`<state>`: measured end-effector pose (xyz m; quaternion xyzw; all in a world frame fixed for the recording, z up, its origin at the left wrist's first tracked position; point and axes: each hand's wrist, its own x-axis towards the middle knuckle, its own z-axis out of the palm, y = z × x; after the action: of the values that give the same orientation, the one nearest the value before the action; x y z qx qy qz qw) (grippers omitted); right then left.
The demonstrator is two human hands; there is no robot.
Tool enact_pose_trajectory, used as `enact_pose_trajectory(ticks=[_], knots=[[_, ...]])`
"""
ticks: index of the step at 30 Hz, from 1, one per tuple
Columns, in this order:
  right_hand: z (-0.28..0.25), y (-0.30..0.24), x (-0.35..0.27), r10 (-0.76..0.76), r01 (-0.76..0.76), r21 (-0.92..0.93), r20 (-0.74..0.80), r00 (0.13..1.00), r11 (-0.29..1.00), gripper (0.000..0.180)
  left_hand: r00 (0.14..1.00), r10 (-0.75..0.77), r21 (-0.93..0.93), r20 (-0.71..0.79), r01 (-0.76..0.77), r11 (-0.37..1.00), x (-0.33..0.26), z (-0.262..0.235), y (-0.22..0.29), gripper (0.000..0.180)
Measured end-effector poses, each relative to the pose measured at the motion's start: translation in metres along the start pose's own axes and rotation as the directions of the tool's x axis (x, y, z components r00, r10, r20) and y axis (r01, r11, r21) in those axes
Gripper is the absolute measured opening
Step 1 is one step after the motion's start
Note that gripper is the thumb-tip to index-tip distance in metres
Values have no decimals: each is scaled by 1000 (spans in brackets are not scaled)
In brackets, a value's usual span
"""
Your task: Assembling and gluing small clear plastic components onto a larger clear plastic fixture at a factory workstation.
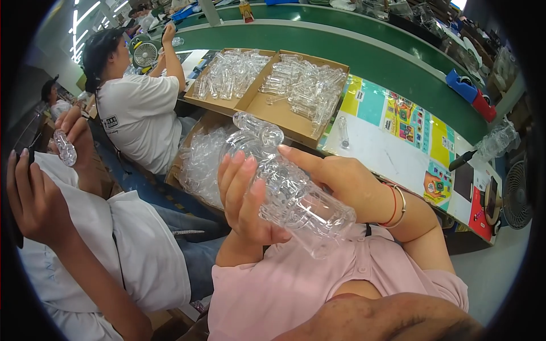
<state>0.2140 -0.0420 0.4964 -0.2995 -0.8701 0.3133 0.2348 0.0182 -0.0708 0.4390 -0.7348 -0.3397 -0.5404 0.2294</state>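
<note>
A bundle of several clear plastic tube-shaped pieces (307,207) is held up in front of my chest, rounded ends towards the boxes. My left hand (244,199) wraps around the bundle from the left, fingertips showing on its near side. From the right, my right hand (350,182) closes against the upper side, with its index finger stretched along to a piece with a round end (267,135). That hand's thumb is hidden. Beyond the bundle, an open cardboard tray (273,116) holds many similar clear pieces. A single clear piece (343,131) lies on the white board (375,150).
Below the tray, a carton (177,170) contains clear plastic. Seated at left, a co-worker (119,227) holds a clear piece; another (139,96) sits beyond. A green conveyor (318,28) curves behind. At right are a black-handled tool (462,160), a fan (516,196) and a tape dispenser (472,94).
</note>
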Motion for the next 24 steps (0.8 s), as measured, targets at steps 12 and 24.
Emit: enact_pose_trajectory(ticks=[12,24], knots=[[2,2,-10,-67,72,218,-30,997,973,69,998,-44,-60,-33,42,997,6,-1,12,68],[30,68,-74,-194,155,289,112,975,945,42,501,-842,-958,198,281,-58,-1,-22,-3,74]])
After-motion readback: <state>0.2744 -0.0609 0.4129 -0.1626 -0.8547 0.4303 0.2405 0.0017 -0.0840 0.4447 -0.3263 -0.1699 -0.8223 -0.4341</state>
